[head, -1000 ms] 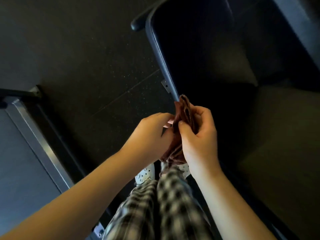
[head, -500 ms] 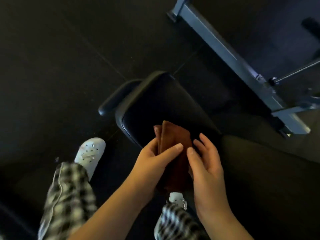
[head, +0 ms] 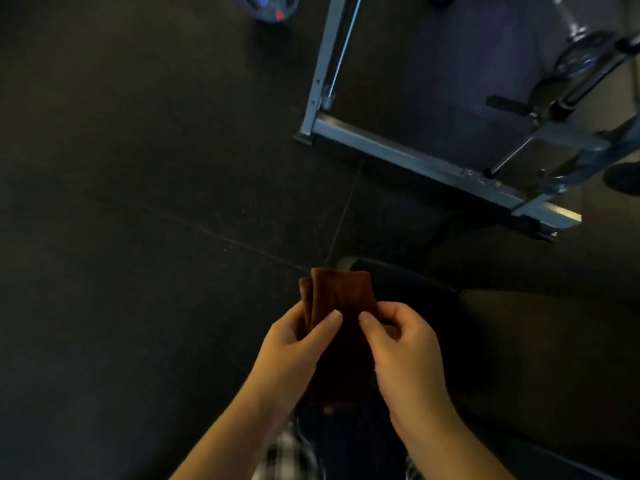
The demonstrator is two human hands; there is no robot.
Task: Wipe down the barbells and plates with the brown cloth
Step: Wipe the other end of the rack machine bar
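Brown cloth (head: 341, 299), a soft, napped fabric folded into a long upright strip with rounded upper corners, is held in the air between both hands, above the dark floor and in front of the person's legs. The left hand (head: 294, 355) pinches its left edge: the thumb lies flat across the front, and the fingers behind the fabric are hidden. The right hand (head: 405, 351) pinches the right edge, thumb pressed on the front and fingers curled at the side. The cloth's lower half is in deep shadow, and its bottom end is hard to make out.

Below lies a black rubber floor (head: 138, 168), matt and finely speckled, crossed by thin tile seams. A blue-grey square-tube steel frame (head: 408, 157) stands at the upper right, with a thin rod slanting up from it. A dark padded bench end (head: 408, 282), smooth with a rounded corner, shows just behind the cloth, mostly lost in shadow. A round weight plate (head: 272, 6) with blue and red marks is cut off by the top edge. Checked trousers (head: 287, 452) show at the bottom edge.
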